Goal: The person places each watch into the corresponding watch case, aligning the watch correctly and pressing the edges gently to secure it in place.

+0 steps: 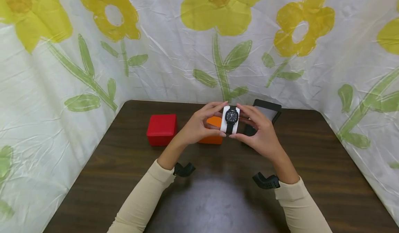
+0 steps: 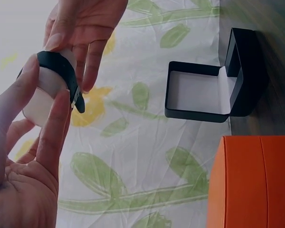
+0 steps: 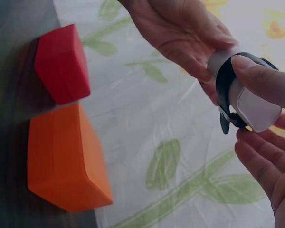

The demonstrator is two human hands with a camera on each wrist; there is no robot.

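Observation:
A black wristwatch, its dark square-cornered dial facing the head camera, is strapped around a white watch cushion. My left hand grips one end of the cushion between thumb and fingers. At the opposite end, my right hand holds it the same way, so both hands bear it above the table. Seen from the left wrist, the black strap wraps the cushion, and its loose tip sticks out. The strap's buckle shows on the underside in the right wrist view.
Behind the right hand stands an open black watch box with a pale lining. A closed orange box is partly hidden behind the left hand, with a closed red box to its left. A flowered cloth hangs behind the dark wooden table.

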